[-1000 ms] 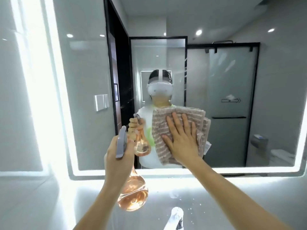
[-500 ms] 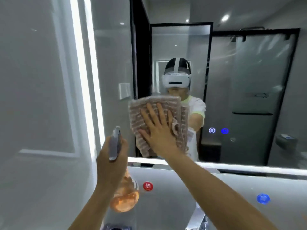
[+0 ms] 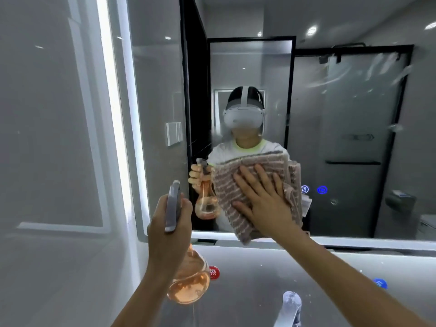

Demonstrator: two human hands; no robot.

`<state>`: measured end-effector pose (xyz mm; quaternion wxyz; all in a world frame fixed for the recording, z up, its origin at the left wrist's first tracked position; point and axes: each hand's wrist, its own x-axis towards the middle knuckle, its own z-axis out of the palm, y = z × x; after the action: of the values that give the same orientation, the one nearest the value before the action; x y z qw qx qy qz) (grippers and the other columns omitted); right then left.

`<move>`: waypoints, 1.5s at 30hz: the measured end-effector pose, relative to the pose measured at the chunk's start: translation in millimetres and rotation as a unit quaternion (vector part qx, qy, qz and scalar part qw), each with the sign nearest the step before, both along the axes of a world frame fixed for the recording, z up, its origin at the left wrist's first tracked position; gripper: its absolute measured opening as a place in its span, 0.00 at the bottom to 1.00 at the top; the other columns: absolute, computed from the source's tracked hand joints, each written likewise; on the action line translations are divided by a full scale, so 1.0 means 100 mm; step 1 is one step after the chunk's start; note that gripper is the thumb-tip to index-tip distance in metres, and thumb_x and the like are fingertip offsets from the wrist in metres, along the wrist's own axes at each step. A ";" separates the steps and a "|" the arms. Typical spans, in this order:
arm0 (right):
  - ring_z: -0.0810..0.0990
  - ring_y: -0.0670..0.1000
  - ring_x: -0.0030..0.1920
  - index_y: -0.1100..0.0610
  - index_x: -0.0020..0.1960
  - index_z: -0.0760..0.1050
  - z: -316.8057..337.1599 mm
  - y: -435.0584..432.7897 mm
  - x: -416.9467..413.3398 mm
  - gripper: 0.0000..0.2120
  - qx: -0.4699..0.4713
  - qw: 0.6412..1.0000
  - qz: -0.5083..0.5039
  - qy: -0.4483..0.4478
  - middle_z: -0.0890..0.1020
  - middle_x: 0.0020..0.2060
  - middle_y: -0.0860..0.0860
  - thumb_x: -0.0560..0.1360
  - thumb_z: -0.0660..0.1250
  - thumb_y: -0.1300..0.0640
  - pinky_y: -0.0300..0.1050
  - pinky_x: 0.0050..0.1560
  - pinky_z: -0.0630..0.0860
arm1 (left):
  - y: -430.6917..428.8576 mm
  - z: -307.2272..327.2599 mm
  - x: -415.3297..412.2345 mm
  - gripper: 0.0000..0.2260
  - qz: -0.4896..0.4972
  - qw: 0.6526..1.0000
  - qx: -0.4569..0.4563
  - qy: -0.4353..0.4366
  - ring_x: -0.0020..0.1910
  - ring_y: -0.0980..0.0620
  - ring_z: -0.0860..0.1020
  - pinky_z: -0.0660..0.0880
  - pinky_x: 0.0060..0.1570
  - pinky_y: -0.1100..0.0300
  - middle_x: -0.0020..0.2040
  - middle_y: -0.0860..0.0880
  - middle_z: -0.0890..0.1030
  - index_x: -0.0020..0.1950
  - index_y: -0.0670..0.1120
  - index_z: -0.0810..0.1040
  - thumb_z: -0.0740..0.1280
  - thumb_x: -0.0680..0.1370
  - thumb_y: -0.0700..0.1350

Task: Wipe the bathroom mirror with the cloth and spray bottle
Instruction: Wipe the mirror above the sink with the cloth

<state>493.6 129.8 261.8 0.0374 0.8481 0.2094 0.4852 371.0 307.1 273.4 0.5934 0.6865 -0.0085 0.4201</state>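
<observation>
The lit-edged bathroom mirror point(image 3: 342, 114) fills the wall ahead, with streaks of spray at its upper right. My right hand point(image 3: 262, 199) lies flat, fingers spread, pressing a folded pink striped cloth point(image 3: 226, 192) against the lower middle of the glass, near the bottom edge. My left hand point(image 3: 168, 227) grips the neck of a clear spray bottle point(image 3: 188, 284) with orange liquid and a grey trigger head, held upright left of the cloth, in front of the mirror's lower left corner.
A chrome faucet point(image 3: 289, 308) rises at the bottom right of centre. Red point(image 3: 214, 273) and blue point(image 3: 380, 283) round labels sit on the wall below the mirror. Two glowing touch icons point(image 3: 313, 190) show on the glass right of the cloth. A grey wall stands at left.
My right hand slid the cloth left, then back right and down to the mirror's lower edge. The bottle stayed in my left hand. My view moved left and closer.
</observation>
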 end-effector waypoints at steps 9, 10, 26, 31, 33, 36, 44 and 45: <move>0.34 0.48 0.72 0.48 0.75 0.42 0.88 0.76 0.00 0.32 0.061 0.997 0.036 -0.002 0.43 0.76 0.48 0.76 0.49 0.39 0.47 0.63 0.19 | 0.28 0.24 -0.04 0.09 0.030 0.999 0.002 -0.029 0.25 0.59 0.70 0.65 0.23 0.72 0.27 0.51 0.69 0.36 0.47 0.70 0.64 0.77 0.42; 0.34 0.49 0.72 0.48 0.75 0.42 0.92 0.83 0.00 0.32 0.060 0.997 0.041 -0.002 0.43 0.76 0.49 0.77 0.51 0.39 0.48 0.63 0.19 | 0.30 0.25 -0.06 0.09 0.034 0.999 0.005 -0.031 0.25 0.59 0.70 0.66 0.23 0.72 0.28 0.49 0.69 0.37 0.47 0.70 0.64 0.77 0.42; 0.37 0.49 0.75 0.50 0.74 0.54 -0.01 0.67 0.04 0.32 0.001 1.000 0.024 -0.015 0.55 0.73 0.48 0.73 0.52 0.38 0.52 0.72 0.36 | 0.41 0.13 -0.16 0.11 0.022 1.000 -0.006 0.013 0.23 0.60 0.70 0.65 0.22 0.73 0.27 0.48 0.68 0.35 0.44 0.70 0.63 0.77 0.42; 0.38 0.48 0.75 0.48 0.75 0.48 -0.11 0.10 -0.15 0.31 0.087 0.995 -0.040 0.022 0.56 0.72 0.47 0.76 0.41 0.35 0.50 0.72 0.35 | -0.05 0.54 -0.04 0.12 -0.054 0.998 0.016 -0.026 0.22 0.57 0.64 0.62 0.22 0.69 0.27 0.48 0.69 0.41 0.34 0.72 0.64 0.76 0.43; 0.35 0.46 0.74 0.46 0.75 0.42 -0.10 -0.05 -0.20 0.31 0.109 0.992 -0.051 0.031 0.56 0.72 0.46 0.76 0.39 0.35 0.49 0.72 0.34 | -0.24 0.73 -0.04 0.11 -0.084 0.995 0.029 -0.046 0.22 0.57 0.66 0.63 0.21 0.70 0.28 0.47 0.71 0.41 0.33 0.72 0.63 0.76 0.41; 0.45 0.51 0.75 0.47 0.75 0.40 -0.07 -0.21 -0.24 0.31 0.139 0.987 -0.068 0.043 0.58 0.72 0.47 0.76 0.39 0.35 0.48 0.72 0.36 | -0.46 0.92 -0.04 0.09 -0.131 0.990 0.010 -0.043 0.21 0.61 0.70 0.66 0.22 0.72 0.26 0.52 0.73 0.37 0.40 0.74 0.64 0.76 0.41; 0.56 0.53 0.71 0.52 0.73 0.54 0.03 -0.50 -0.27 0.32 0.125 0.985 -0.091 0.078 0.67 0.71 0.49 0.76 0.38 0.36 0.49 0.70 0.39 | -0.76 0.93 0.06 0.14 -0.069 0.994 0.082 0.013 0.21 0.57 0.67 0.61 0.18 0.71 0.26 0.51 0.68 0.30 0.47 0.67 0.62 0.75 0.43; 0.56 0.53 0.71 0.52 0.73 0.55 0.04 -0.50 -0.27 0.32 0.124 0.985 -0.092 0.078 0.68 0.71 0.49 0.76 0.38 0.36 0.48 0.70 0.40 | -0.77 0.92 0.06 0.16 -0.069 0.993 0.094 0.011 0.19 0.58 0.67 0.60 0.17 0.72 0.25 0.52 0.66 0.29 0.48 0.64 0.62 0.76 0.42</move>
<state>466.4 79.9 265.6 -0.0399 0.8973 0.0707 0.4339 377.0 230.1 365.4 0.5542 0.7414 -0.0885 0.3680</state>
